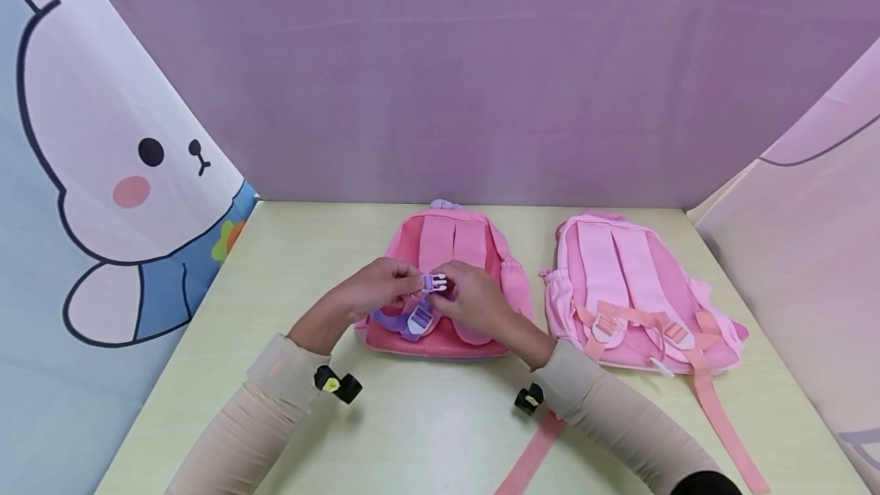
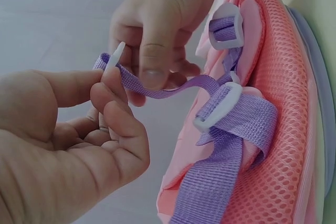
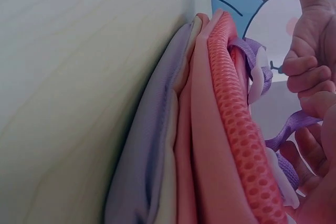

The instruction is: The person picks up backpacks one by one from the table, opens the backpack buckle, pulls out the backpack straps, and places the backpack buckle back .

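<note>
A coral-pink backpack (image 1: 438, 235) lies on the table with its padded back and shoulder straps facing up. Above its lower part, my left hand (image 1: 381, 283) pinches a white pronged buckle clip (image 1: 438, 283) between thumb and index finger. Through this clip loops a narrow purple strap (image 2: 157, 94), which runs down to a white strap slider (image 2: 220, 107) on the backpack. My right hand (image 1: 473, 298) is close beside the clip and pinches the purple strap between thumb and fingers. Its fingertips are partly hidden in the head view.
To the right lies a lighter pink backpack (image 1: 635, 273) with peach straps and white sliders. One peach strap (image 1: 725, 422) trails toward the table's front edge. Another pinkish strap (image 1: 529, 457) lies under my right forearm. A purple partition (image 1: 481, 98) stands behind the table (image 1: 302, 250).
</note>
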{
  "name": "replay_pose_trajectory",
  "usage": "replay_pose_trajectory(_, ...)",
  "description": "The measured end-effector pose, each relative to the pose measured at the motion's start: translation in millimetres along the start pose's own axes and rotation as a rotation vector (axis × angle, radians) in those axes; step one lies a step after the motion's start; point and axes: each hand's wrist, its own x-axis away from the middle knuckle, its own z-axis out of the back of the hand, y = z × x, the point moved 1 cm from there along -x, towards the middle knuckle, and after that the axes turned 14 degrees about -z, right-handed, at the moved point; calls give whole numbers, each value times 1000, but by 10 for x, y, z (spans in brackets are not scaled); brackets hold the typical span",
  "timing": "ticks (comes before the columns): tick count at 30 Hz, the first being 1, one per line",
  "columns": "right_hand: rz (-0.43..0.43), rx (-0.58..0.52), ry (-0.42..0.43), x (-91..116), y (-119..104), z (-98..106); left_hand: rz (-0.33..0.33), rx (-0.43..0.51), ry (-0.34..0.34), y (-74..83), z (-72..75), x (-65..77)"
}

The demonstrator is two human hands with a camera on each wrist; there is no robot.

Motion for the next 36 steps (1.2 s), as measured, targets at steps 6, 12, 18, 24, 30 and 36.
replay_pose_trajectory(6, 6, -10, 0, 2, -19, 11, 11, -10, -4, -23, -6, -11)
replay_pose_trajectory(12, -3, -8, 1, -9, -11, 4, 10, -19, -1, -15, -6, -11)
replay_pose_trajectory(18, -5, -4, 1, -5, 4, -3, 7, -8, -1, -4, -8, -9)
replay_pose_trajectory(24, 4, -5, 7, -9, 27, -10, 12, -3, 3, 4, -12, -12)
replay_pose_trajectory(30, 17, -22, 9, -6, 30, -2, 10, -14, 16, 40, -21, -12)
replay_pose_trajectory(36, 27, -21, 18, 0, 10, 9, -23, 7, 27, 64, -40, -9)
